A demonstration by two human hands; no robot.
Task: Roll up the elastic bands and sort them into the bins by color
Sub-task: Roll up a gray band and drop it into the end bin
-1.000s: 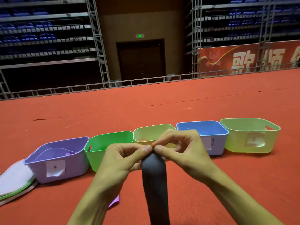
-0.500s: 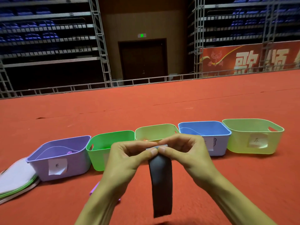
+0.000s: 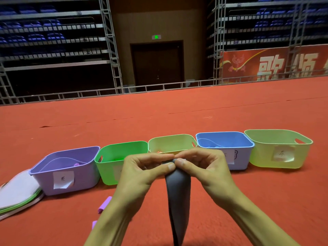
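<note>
- Both hands, left hand (image 3: pixel 140 172) and right hand (image 3: pixel 204 167), pinch the top of the long dark grey stretchy band (image 3: pixel 177 197); each grip is closed on it.
- Rolling has barely begun; most hangs toward 6 o'clock.
- The purple plastic bin (image 3: pixel 71 174) at 9 o'clock holds something small; purple strips (image 3: pixel 104 204) lie on the red floor (image 3: pixel 266 201).

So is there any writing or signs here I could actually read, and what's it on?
"歌颂": big white characters on the red banner, cut off at the frame edge.
Green exit sign above the door: lit, too small to read.
Paper label on the purple bin: handwritten mark, too blurred.
Label on the blue bin: partly hidden by the right hand, unreadable.
Label on the far-right yellow-green bin: handwritten mark, unreadable.
</note>
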